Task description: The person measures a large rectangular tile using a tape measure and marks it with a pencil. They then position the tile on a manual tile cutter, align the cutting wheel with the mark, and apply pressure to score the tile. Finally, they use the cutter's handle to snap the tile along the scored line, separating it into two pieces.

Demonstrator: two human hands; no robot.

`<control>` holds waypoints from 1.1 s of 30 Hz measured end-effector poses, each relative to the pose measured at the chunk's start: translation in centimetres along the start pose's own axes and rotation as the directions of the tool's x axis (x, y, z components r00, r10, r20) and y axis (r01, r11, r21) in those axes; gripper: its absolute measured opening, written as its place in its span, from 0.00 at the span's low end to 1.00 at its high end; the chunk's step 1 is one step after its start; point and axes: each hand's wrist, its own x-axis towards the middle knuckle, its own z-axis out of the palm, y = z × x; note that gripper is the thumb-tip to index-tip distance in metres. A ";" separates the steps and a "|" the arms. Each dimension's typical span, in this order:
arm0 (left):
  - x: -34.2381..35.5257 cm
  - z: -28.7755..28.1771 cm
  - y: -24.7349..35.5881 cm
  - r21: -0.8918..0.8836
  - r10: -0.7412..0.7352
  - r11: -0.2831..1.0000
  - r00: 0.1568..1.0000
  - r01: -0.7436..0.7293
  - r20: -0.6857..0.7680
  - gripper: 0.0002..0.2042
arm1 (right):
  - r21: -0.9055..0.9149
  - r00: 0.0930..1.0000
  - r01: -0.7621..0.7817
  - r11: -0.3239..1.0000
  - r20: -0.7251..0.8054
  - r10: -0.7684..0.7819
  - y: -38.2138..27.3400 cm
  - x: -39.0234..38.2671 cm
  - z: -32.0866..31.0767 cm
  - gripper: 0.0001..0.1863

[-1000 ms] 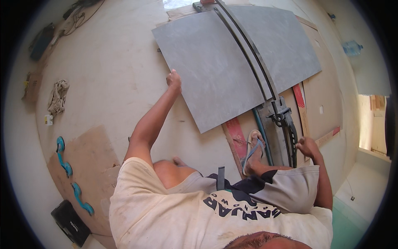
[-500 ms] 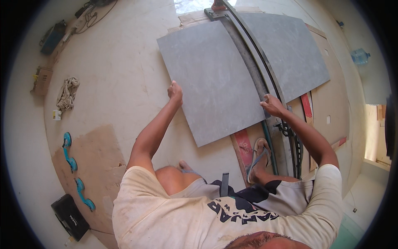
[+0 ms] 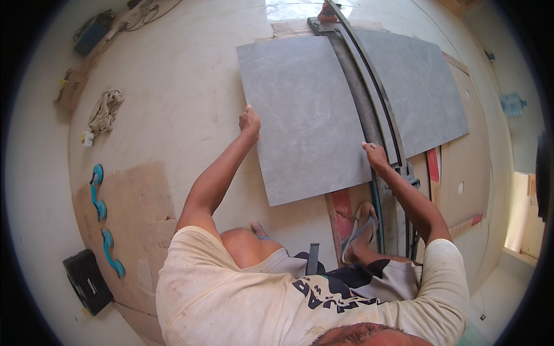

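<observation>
A large grey tile slab (image 3: 306,121) lies to the left of a long manual tile cutter (image 3: 359,95). My left hand (image 3: 250,122) is closed on the slab's left edge, its thumb up along the rim. On the opposite side, my right hand (image 3: 375,157) pinches the slab's right edge close to its near corner, beside the cutter rail. Some of the fingers are hidden under or behind the edges. Across the rail, a second grey tile piece (image 3: 424,92) lies to the right of the cutter.
Cardboard sheets (image 3: 135,213) cover floor at left, with two teal suction-cup lifters (image 3: 97,193) on and beside them. A black case (image 3: 88,282), a crumpled cloth (image 3: 106,111) and a small box (image 3: 73,89) sit farther left. My sandalled foot (image 3: 362,230) is beside the cutter's near end.
The view has turned slightly, shifting the scene. My right hand's fingers, looser before, have closed on the slab's edge. My left hand keeps its hold.
</observation>
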 end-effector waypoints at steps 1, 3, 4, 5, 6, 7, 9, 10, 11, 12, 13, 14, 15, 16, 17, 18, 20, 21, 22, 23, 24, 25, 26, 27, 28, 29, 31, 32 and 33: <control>0.2 -0.4 0.2 -0.018 0.008 1.000 0.999 -0.009 -0.035 0.29 | 0.053 0.999 -0.044 0.998 0.026 0.043 -0.3 -0.1 0.0 0.22; -0.3 -1.3 0.1 0.034 0.109 0.993 0.994 -0.109 -0.011 0.27 | 0.112 0.997 -0.077 0.991 -0.005 0.078 -0.8 -0.5 0.5 0.21; -0.7 -1.7 0.3 0.060 0.156 0.986 0.988 -0.156 0.002 0.27 | 0.120 0.995 -0.063 0.991 -0.065 0.071 -0.9 -0.9 1.0 0.20; -1.1 -2.0 0.5 0.042 0.181 0.983 0.983 -0.180 -0.012 0.27 | 0.126 0.990 -0.049 0.991 -0.123 0.064 -1.1 -1.2 1.4 0.19; -1.4 -2.5 0.4 0.025 0.200 0.980 0.979 -0.200 -0.031 0.27 | 0.137 0.988 -0.033 0.990 -0.142 0.053 -1.5 -1.6 1.7 0.18; -1.7 -3.0 0.2 0.009 0.219 0.976 0.974 -0.219 -0.052 0.27 | 0.146 0.986 -0.018 0.989 -0.160 0.042 -1.9 -1.9 1.8 0.18; -1.9 -4.1 -0.2 -0.019 0.173 0.984 0.979 -0.176 -0.104 0.26 | 0.168 0.981 0.019 0.986 -0.192 0.014 -3.0 -2.8 2.1 0.16; -1.9 -4.9 -0.4 -0.034 0.150 0.987 0.980 -0.155 -0.128 0.25 | 0.192 0.984 0.034 0.981 -0.181 0.001 -3.1 -2.8 2.6 0.16; -1.2 -5.9 -0.9 -0.022 0.179 0.983 0.976 -0.183 -0.122 0.25 | 0.215 0.986 0.048 0.975 -0.169 -0.012 -3.2 -2.6 3.1 0.15; -0.6 -7.1 -1.4 -0.009 0.208 0.978 0.972 -0.211 -0.113 0.25 | 0.239 0.987 0.059 0.969 -0.159 -0.021 -3.4 -2.5 3.6 0.15; 0.0 -8.1 -1.9 0.005 0.237 0.971 0.966 -0.238 -0.103 0.25 | 0.237 0.988 0.092 0.967 -0.140 -0.059 -3.6 -2.4 4.3 0.15; 0.5 -9.1 -2.2 -0.014 0.212 0.976 0.969 -0.215 -0.131 0.25 | 0.236 0.988 0.124 0.964 -0.120 -0.098 -3.9 -2.3 5.1 0.14; 0.5 -10.0 -2.0 -0.034 0.185 0.981 0.971 -0.192 -0.153 0.25 | 0.234 0.986 0.154 0.960 -0.104 -0.133 -4.6 -2.6 5.6 0.14; 0.5 -10.9 -1.9 -0.054 0.158 0.984 0.972 -0.170 -0.174 0.25 | 0.229 0.986 0.156 0.961 -0.085 -0.140 -5.4 -2.8 6.0 0.14; 0.7 -11.9 -2.0 -0.044 0.152 0.986 0.972 -0.162 -0.177 0.25 | 0.224 0.987 0.159 0.961 -0.067 -0.148 -6.3 -2.9 6.4 0.14; 1.0 -13.1 -2.1 -0.037 0.147 0.987 0.972 -0.156 -0.183 0.25 | 0.219 0.986 0.166 0.962 -0.048 -0.160 -7.6 -3.0 7.0 0.14; 1.9 -15.2 -2.6 -0.048 0.125 0.989 0.967 -0.139 -0.223 0.24 | 0.235 0.981 0.190 0.953 -0.019 -0.191 -9.4 -2.6 8.5 0.13; 2.5 -16.3 -2.9 -0.071 0.108 0.989 0.959 -0.131 -0.262 0.24 | 0.243 0.977 0.206 0.948 -0.002 -0.212 -10.6 -2.3 9.2 0.12; 3.1 -17.3 -3.1 -0.094 0.090 0.988 0.950 -0.123 -0.300 0.23 | 0.245 0.975 0.216 0.945 0.004 -0.223 -11.4 -1.9 10.1 0.12; 3.7 -18.4 -3.3 -0.111 0.067 0.988 0.947 -0.106 -0.313 0.23 | 0.247 0.972 0.225 0.942 0.011 -0.235 -12.2 -1.5 11.1 0.12; 4.0 -19.3 -3.5 -0.127 0.040 0.988 0.946 -0.085 -0.322 0.22 | 0.248 0.970 0.229 0.942 0.020 -0.241 -12.9 -1.4 12.0 0.12; 4.3 -20.1 -3.7 -0.142 0.013 0.988 0.943 -0.064 -0.332 0.22 | 0.261 0.968 0.231 0.937 0.035 -0.248 -13.6 -1.3 12.8 0.11; 4.5 -20.9 -4.0 -0.165 0.007 0.984 0.931 -0.072 -0.365 0.21 | 0.274 0.965 0.233 0.933 0.049 -0.256 -14.3 -1.1 13.6 0.11; 4.7 -21.5 -4.2 -0.184 0.006 0.979 0.918 -0.086 -0.396 0.21 | 0.291 0.963 0.235 0.927 0.059 -0.263 -14.9 -1.0 14.3 0.11; 4.9 -22.1 -4.5 -0.203 0.004 0.974 0.905 -0.100 -0.426 0.20 | 0.301 0.959 0.241 0.923 0.071 -0.274 -15.4 -0.9 15.0 0.11; 5.1 -22.7 -4.7 -0.221 -0.004 0.970 0.905 -0.100 -0.426 0.20 | 0.312 0.955 0.246 0.918 0.082 -0.284 -15.9 -0.7 15.6 0.11; 5.5 -23.7 -5.2 -0.254 -0.016 0.962 0.906 -0.101 -0.422 0.19 | 0.293 0.950 0.267 0.918 0.081 -0.303 -16.5 0.5 16.8 0.12; 5.7 -24.0 -5.3 -0.261 -0.018 0.960 0.901 -0.106 -0.432 0.19 | 0.264 0.947 0.285 0.921 0.070 -0.313 -16.7 1.3 17.2 0.13; 5.7 -24.0 -5.4 -0.268 -0.023 0.958 0.898 -0.107 -0.440 0.19 | 0.232 0.945 0.299 0.925 0.058 -0.321 -17.2 1.4 17.6 0.14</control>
